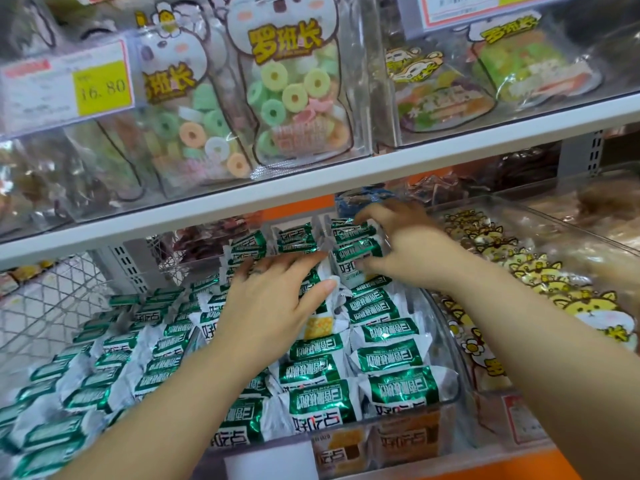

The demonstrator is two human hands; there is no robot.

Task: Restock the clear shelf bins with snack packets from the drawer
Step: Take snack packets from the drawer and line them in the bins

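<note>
Clear bin (pixel 448 344): near full, green-and-white snack packets (pixel 391 355) rowed on edge. Neighbour bin (pixel 540 220) to its right holds yellow cat-print packs (pixel 588 306). Left hand (pixel 273 299) flat mid-bin, fingers extended, pressing rows; right hand (pixel 398 244) fingers curled round packets at bin's back. Packets look light, crinkly, slick: grip the body, not the seals.

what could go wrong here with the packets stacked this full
1. The green packets seem piled up to the rim of the clear bin, so the front row could slide out over it.
2. The right hand grips a stack at the back while the left hand presses flat on the middle rows. Pushing too hard might crush packets or topple the neat rows.
</note>
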